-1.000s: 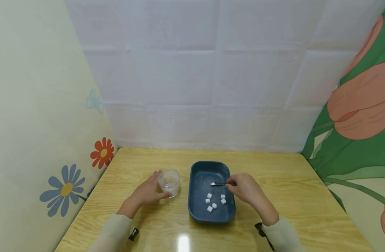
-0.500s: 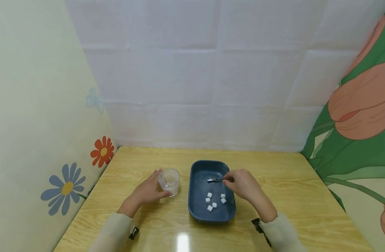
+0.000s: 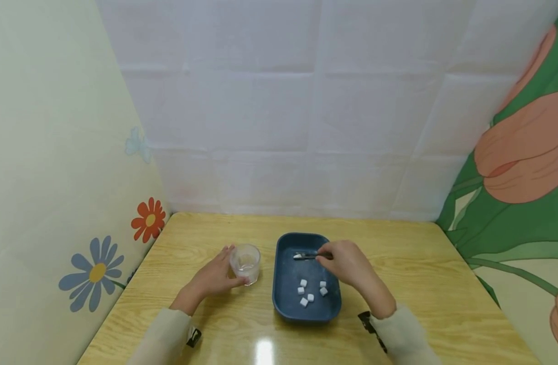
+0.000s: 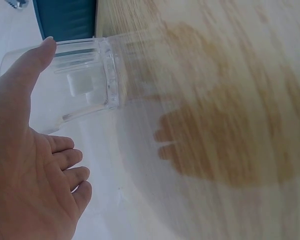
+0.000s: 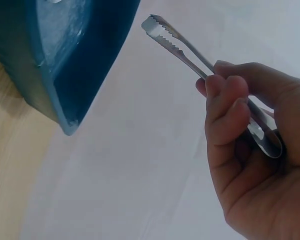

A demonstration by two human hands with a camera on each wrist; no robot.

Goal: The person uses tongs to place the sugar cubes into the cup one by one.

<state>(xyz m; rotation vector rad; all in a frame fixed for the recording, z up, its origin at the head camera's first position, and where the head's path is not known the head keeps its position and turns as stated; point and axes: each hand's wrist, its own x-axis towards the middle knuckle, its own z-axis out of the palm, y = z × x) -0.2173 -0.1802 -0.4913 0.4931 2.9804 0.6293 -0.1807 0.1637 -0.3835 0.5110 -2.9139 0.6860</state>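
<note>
My left hand point(image 3: 217, 274) holds a clear drinking glass point(image 3: 249, 263) standing on the table, thumb on the near side and fingers on the far side. In the left wrist view, white cubes point(image 4: 80, 81) show through the wall of the glass point(image 4: 45, 107). My right hand point(image 3: 349, 261) pinches small metal tongs point(image 3: 309, 256) over the far part of a dark blue tray point(image 3: 279, 299). A white cube point(image 3: 297, 256) sits at the tongs' tips. The right wrist view shows the toothed ends of the tongs point(image 5: 177, 44) raised above the tray's rim point(image 5: 67, 127).
Several white cubes point(image 3: 303, 302) lie in the near half of the tray. The wooden table point(image 3: 406, 253) ends at a white cloth backdrop point(image 3: 279, 177). Flower-printed sheets flank it, with a blue flower point(image 3: 96, 274) at left and a pink tulip point(image 3: 525, 147) at right.
My right hand has moved left and away from me, carrying the tongs and cube across the tray's far part. The left hand and glass have stayed put.
</note>
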